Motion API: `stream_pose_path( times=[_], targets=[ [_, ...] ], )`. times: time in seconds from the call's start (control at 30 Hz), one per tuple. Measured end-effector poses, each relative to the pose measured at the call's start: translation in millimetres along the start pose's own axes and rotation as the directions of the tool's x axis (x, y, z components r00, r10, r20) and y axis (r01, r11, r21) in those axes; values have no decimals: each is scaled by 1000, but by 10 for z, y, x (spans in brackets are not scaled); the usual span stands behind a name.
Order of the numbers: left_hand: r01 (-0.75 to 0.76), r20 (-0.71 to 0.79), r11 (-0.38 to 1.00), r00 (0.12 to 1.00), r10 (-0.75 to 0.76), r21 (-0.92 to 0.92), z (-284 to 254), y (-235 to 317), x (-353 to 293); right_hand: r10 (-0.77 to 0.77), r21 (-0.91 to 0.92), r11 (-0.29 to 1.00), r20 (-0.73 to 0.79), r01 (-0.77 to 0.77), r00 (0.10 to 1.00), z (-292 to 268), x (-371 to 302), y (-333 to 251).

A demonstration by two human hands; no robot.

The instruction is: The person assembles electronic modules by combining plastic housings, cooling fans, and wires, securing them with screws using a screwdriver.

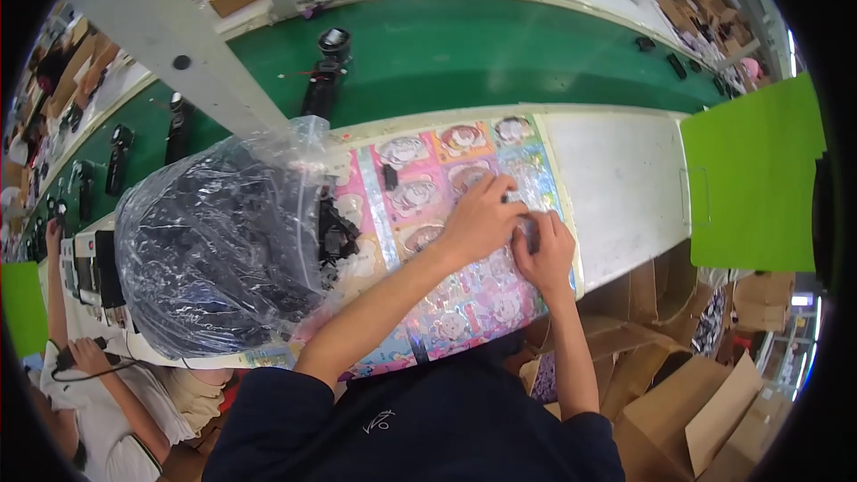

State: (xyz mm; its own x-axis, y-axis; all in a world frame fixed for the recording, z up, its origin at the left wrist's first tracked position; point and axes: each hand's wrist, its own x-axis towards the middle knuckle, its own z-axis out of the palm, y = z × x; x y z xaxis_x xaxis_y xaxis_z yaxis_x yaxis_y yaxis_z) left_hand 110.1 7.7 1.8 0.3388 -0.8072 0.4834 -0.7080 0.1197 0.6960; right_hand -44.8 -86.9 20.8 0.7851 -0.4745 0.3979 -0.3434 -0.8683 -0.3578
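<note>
My left hand point(485, 218) reaches across a colourful cartoon-printed sheet point(451, 326) on the bench, its fingers bent. Close beside it is my right hand point(546, 257), with thumb and fingers curled inward. The fingertips of both hands meet around something small and darkish, mostly hidden by the fingers. A small black plastic part point(390, 177) lies on the sheet, left of my hands. Farther left rests a large clear plastic bag point(223, 241) full of black parts. Its mouth faces the sheet, and black pieces point(337, 232) show there.
A grey metal post point(192, 45) rises beside the bag. Beyond the bench runs a green conveyor belt point(500, 45) carrying black handheld devices point(323, 80). A bright green panel point(754, 178) stands at right, above cardboard boxes point(678, 393). At lower left, a co-worker's hand point(89, 355) holds a cabled tool.
</note>
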Motion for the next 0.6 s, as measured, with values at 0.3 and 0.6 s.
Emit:
stream_pose_path(
  times=[0.3,0.6],
  targets=[
    [64,24,973,998,-60,-223,-61,-27,24,17,38,999,-46,-15,999,46,19,2],
    [-12,13,992,1000,14,-125,-73,22,22,35,42,999,-98,-31,995,64,-33,47]
  ],
)
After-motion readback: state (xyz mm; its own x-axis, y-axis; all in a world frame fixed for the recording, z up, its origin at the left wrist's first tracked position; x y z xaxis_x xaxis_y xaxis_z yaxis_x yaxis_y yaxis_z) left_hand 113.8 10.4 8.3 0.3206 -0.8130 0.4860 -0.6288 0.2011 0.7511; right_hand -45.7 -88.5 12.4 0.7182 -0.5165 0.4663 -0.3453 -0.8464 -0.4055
